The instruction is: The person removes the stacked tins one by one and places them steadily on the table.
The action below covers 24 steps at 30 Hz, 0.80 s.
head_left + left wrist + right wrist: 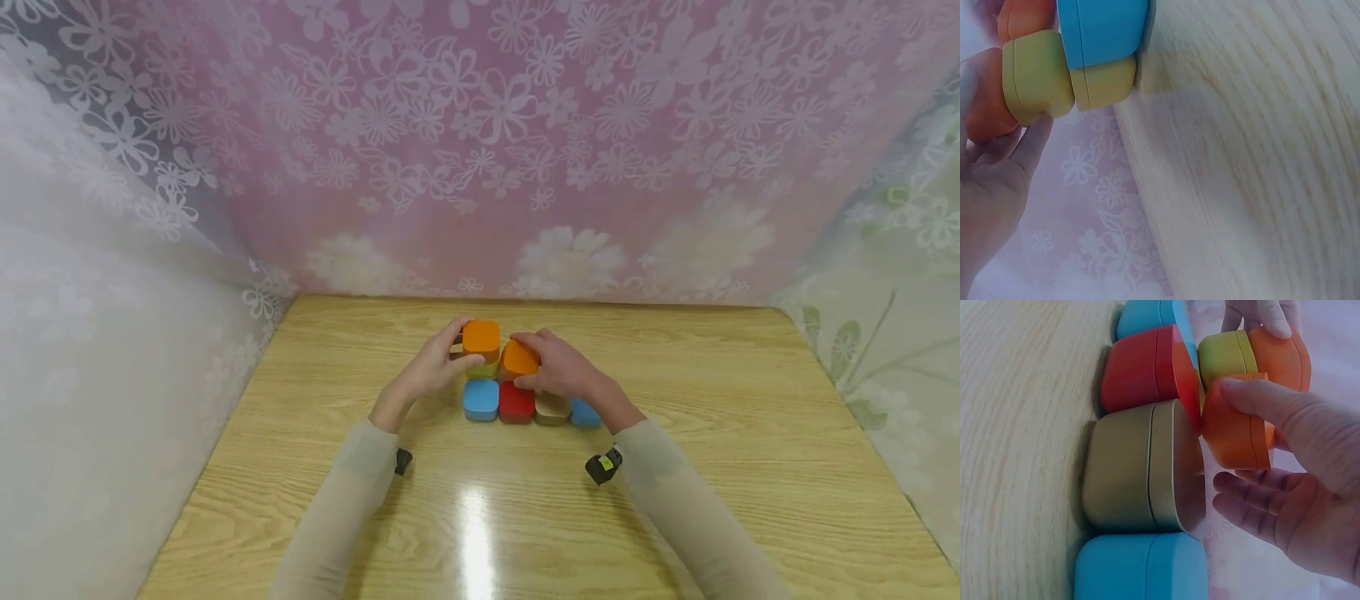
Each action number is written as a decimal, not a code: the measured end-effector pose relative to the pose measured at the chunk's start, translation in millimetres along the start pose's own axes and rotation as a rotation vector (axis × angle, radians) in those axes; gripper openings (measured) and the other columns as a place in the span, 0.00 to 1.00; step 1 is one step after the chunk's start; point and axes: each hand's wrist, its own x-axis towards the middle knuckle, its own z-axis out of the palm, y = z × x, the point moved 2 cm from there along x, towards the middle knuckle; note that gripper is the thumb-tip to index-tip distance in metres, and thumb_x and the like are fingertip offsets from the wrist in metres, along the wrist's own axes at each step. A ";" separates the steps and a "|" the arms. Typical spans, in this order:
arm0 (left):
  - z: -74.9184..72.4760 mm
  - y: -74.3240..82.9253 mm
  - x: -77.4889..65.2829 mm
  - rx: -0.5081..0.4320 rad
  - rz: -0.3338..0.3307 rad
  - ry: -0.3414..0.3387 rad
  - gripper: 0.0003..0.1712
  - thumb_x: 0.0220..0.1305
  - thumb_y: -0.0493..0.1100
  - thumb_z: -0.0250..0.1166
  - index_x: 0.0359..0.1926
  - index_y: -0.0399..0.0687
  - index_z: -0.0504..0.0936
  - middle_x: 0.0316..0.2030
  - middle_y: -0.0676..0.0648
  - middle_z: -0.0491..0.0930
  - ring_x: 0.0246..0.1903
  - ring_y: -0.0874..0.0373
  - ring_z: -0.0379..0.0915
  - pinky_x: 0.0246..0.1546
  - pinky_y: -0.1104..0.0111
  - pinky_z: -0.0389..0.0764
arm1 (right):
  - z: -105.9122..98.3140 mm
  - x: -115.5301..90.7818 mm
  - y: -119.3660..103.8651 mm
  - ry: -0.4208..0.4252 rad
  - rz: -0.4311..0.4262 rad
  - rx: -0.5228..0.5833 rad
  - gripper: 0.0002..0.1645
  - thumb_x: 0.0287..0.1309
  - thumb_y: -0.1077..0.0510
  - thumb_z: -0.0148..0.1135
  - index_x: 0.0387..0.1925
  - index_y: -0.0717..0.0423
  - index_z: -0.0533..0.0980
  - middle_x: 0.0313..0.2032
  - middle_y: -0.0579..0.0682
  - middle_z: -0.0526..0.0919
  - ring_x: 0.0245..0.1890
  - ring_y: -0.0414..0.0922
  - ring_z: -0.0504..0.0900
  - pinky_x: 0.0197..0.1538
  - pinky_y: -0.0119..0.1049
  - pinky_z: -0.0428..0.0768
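Observation:
My left hand [427, 367] grips an orange lidded box [481, 335] with rounded corners. Directly beneath it is a yellow box [1038, 78], which one fingertip touches in the left wrist view. Another yellow box [1109, 84] stands lower, at table level, partly hidden behind a blue box [481, 398]. Between thumb and fingers, my right hand [562, 367] holds a second orange box [519, 358], slightly tilted, beside the stack and behind a red box [517, 402]. In the right wrist view it hangs off the table, its far side hidden.
The front row on the wooden table [300, 467] runs blue, red, gold box [552, 409], then another blue box [585, 414], side by side. Behind the table's far edge hangs a pink floral curtain [465, 167]; pale curtains flank both sides.

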 end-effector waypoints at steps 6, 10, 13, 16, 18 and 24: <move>0.0 -0.5 -0.3 -0.014 0.006 0.000 0.35 0.68 0.50 0.64 0.71 0.51 0.61 0.61 0.49 0.72 0.63 0.50 0.69 0.58 0.60 0.78 | 2.4 4.2 4.7 -0.014 0.004 0.023 0.47 0.58 0.47 0.71 0.74 0.50 0.61 0.58 0.59 0.70 0.46 0.51 0.73 0.51 0.46 0.79; 0.2 -1.1 -0.8 -0.018 0.004 0.003 0.35 0.68 0.50 0.64 0.71 0.53 0.62 0.61 0.50 0.72 0.63 0.51 0.70 0.58 0.60 0.78 | 2.2 5.2 5.7 -0.034 -0.001 0.060 0.47 0.59 0.48 0.71 0.74 0.52 0.61 0.56 0.60 0.70 0.46 0.51 0.73 0.50 0.46 0.78; 0.1 0.1 -1.3 -0.017 -0.001 0.002 0.35 0.68 0.51 0.63 0.71 0.53 0.62 0.61 0.49 0.72 0.63 0.51 0.70 0.58 0.60 0.78 | 2.9 6.5 6.1 -0.046 -0.010 0.084 0.46 0.58 0.50 0.71 0.73 0.53 0.61 0.56 0.61 0.69 0.46 0.52 0.72 0.50 0.46 0.77; 0.0 0.5 -1.1 -0.013 -0.003 0.000 0.36 0.68 0.51 0.63 0.72 0.51 0.60 0.62 0.49 0.72 0.64 0.50 0.69 0.59 0.60 0.78 | 4.9 7.6 7.0 -0.053 -0.022 0.086 0.45 0.58 0.52 0.72 0.73 0.55 0.62 0.56 0.62 0.69 0.46 0.53 0.72 0.50 0.46 0.77; -0.3 0.8 -0.9 -0.011 -0.002 -0.003 0.38 0.68 0.51 0.63 0.73 0.48 0.59 0.62 0.48 0.72 0.64 0.49 0.69 0.59 0.59 0.78 | 6.3 8.2 7.8 -0.058 -0.024 0.080 0.45 0.58 0.53 0.72 0.73 0.56 0.62 0.57 0.63 0.69 0.47 0.53 0.72 0.50 0.47 0.77; -1.0 0.8 -0.8 -0.008 -0.004 -0.006 0.39 0.68 0.50 0.63 0.74 0.44 0.58 0.63 0.46 0.71 0.64 0.48 0.68 0.59 0.60 0.78 | 8.7 10.1 8.7 -0.068 -0.014 0.089 0.45 0.58 0.53 0.72 0.72 0.57 0.62 0.56 0.62 0.69 0.47 0.53 0.71 0.51 0.47 0.77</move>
